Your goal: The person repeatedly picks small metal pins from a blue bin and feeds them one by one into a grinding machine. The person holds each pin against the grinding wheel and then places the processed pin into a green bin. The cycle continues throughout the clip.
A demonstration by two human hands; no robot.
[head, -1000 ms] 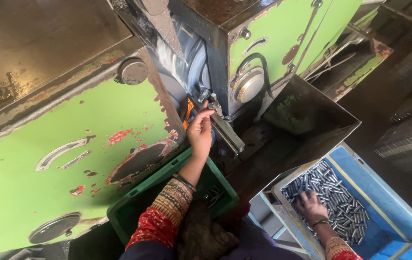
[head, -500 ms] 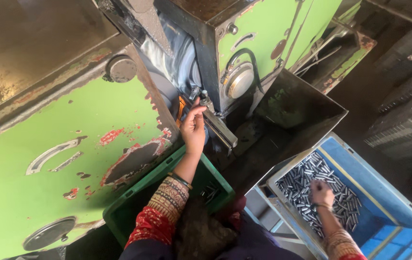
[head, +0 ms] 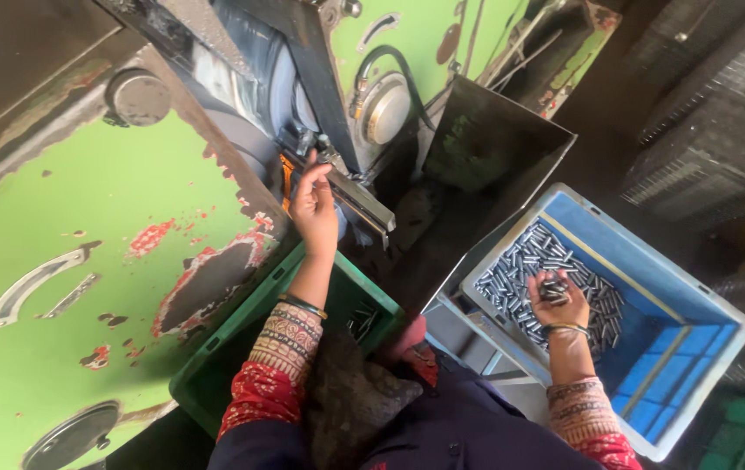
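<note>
Where flat before, right hand (head: 557, 298) now cupped.

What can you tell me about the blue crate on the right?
The blue crate is a rectangular plastic bin with a pale grey rim, sitting low at the person's right. A heap of small shiny metal cylinders fills its near end; the far end is bare. The right hand is in it, closed on a few cylinders.

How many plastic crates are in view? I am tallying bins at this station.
2: a blue crate of metal pins under the right hand, and a green crate below the left hand. Others may be hidden.
</note>
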